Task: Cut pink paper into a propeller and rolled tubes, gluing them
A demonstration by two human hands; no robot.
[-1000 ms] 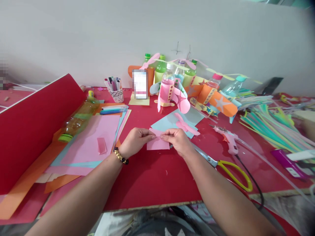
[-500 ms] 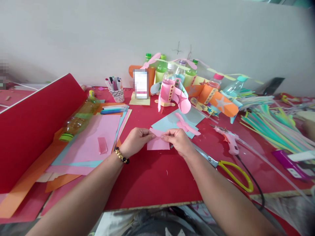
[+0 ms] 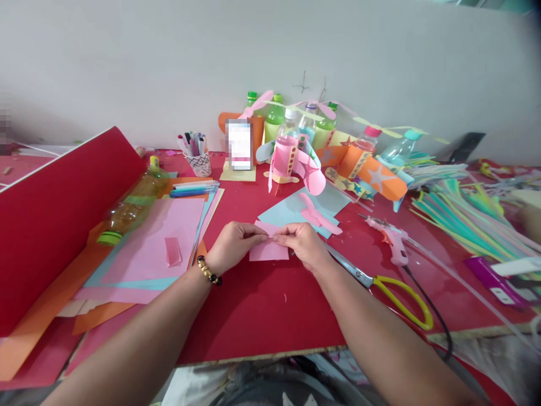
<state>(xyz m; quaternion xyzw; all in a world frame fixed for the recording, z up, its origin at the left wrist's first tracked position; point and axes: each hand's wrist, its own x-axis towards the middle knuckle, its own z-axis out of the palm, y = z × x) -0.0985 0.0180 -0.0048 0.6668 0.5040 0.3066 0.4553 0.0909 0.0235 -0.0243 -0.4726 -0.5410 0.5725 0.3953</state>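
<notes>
A small sheet of pink paper (image 3: pixel 269 252) lies low over the red table, pinched near its middle by both hands. My left hand (image 3: pixel 236 242), with a black-and-gold bead bracelet on the wrist, grips it from the left between thumb and fingers. From the right, my right hand (image 3: pixel 302 241) pinches it the same way, the fingertips of both hands almost touching. Just beyond lie a light blue sheet (image 3: pixel 281 210) and a pink paper propeller (image 3: pixel 319 215). Beside my right forearm rest scissors (image 3: pixel 380 285) with yellow handles.
A pink glue gun (image 3: pixel 395 245) with a cord lies at right, near a purple stapler-like object (image 3: pixel 492 280) and colored strips (image 3: pixel 469 217). Decorated bottle planes (image 3: pixel 285 155) stand at the back beside a phone (image 3: pixel 240 144). Paper sheets (image 3: pixel 156 242) and a plastic bottle (image 3: pixel 133 206) lie left.
My fingertips have drawn closer together along the pink paper. The whole view has shifted slightly, so the other things appear a little further left.
</notes>
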